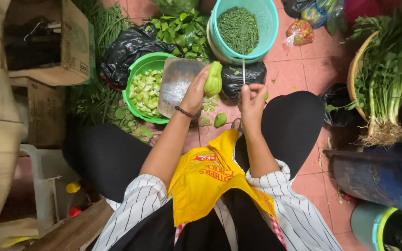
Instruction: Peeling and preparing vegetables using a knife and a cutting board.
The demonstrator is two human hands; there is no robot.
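My left hand [195, 94], a bead bracelet on its wrist, grips a pale green peeled gourd [213, 79] and holds it upright above the floor. My right hand [252, 101] is closed around a thin knife [243, 69] whose narrow blade points away from me, just right of the gourd. Behind my left hand, a worn wooden cutting board [177, 79] leans on a green bowl [131, 76] filled with cut gourd chunks [146, 90]. A green piece [220, 120] lies on the tiles between my knees.
A teal basket [270, 28] of chopped green beans stands ahead. Black plastic bags [129, 49], leafy greens [182, 30] and long beans [108, 23] lie around it. Cardboard boxes [70, 46] are at the left. At the right are a basket of rooted greens [387, 79] and a dark tub [373, 176].
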